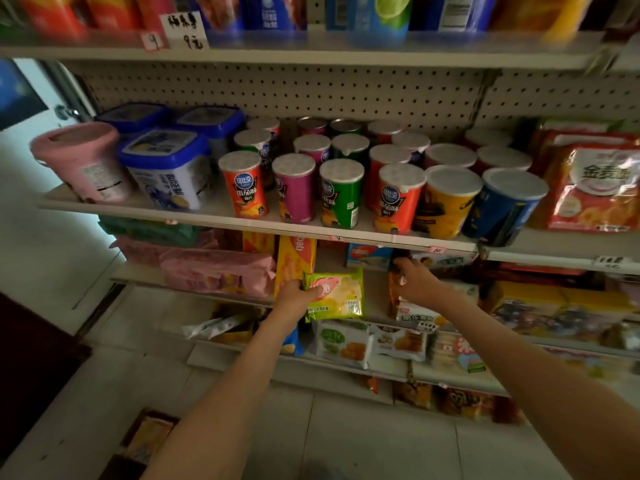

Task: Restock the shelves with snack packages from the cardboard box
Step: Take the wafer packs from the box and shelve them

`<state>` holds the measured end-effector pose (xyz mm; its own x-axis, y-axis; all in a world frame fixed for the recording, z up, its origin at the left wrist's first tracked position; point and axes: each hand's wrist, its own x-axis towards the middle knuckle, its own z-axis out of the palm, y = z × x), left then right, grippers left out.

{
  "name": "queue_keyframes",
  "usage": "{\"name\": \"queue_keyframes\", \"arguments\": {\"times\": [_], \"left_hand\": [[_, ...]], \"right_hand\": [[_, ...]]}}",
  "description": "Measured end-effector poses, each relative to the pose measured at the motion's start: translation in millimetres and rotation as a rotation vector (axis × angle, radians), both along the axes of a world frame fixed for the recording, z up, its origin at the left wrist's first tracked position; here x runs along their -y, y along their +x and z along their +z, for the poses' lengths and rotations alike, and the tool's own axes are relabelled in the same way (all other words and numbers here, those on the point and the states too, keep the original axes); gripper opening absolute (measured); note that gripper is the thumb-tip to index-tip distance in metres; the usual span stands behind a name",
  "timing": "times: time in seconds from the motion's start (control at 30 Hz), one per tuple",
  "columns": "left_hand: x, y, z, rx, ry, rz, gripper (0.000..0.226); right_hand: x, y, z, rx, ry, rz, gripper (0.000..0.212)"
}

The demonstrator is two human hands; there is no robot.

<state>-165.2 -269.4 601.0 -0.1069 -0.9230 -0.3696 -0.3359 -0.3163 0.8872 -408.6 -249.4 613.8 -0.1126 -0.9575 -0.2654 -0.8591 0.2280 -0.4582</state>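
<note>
On lower metal shelf [375,299]: left hand [294,293] grips lime-green foil snack packet [341,294], upright at front edge; right hand [417,281] against orange packet stack [394,293], grasp unclear; likely risk: released unseated, packet tips forward; stack knocked.

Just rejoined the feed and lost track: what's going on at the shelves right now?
A person is restocking. The left hand holds a green pack by its left edge, at the front of a lower shelf, next to a yellow pack. The right hand reaches to the orange packs on the same shelf, right of a bare gap; whether it grips one is unclear. The box sits on the floor, lower left.
</note>
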Motion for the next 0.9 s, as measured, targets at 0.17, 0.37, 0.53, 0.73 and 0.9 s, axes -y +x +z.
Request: {"name": "queue_keyframes", "arguments": {"times": [0.17, 0.37, 0.53, 0.73, 0.9], "left_hand": [[29, -4, -23, 0.099, -0.084, -0.043, 0.013], [57, -26, -59, 0.117, -0.14, -0.105, 0.011], [74, -42, -92, 0.094, -0.16, -0.09, 0.033], [84, -46, -128, 0.058, -0.137, -0.027, 0.033], [81, -45, -131, 0.074, -0.125, -0.021, 0.03]], "right_hand": [[41, 7, -27, -0.111, -0.024, 0.061, 0.077], [91, 0, -50, -0.1, -0.024, 0.063, 0.066], [124, -6, -71, -0.085, -0.063, 0.158, 0.068], [152, -11, -106, -0.283, -0.113, 0.164, 0.092], [144, -11, -105, -0.416, -0.073, 0.11, 0.076]]}}
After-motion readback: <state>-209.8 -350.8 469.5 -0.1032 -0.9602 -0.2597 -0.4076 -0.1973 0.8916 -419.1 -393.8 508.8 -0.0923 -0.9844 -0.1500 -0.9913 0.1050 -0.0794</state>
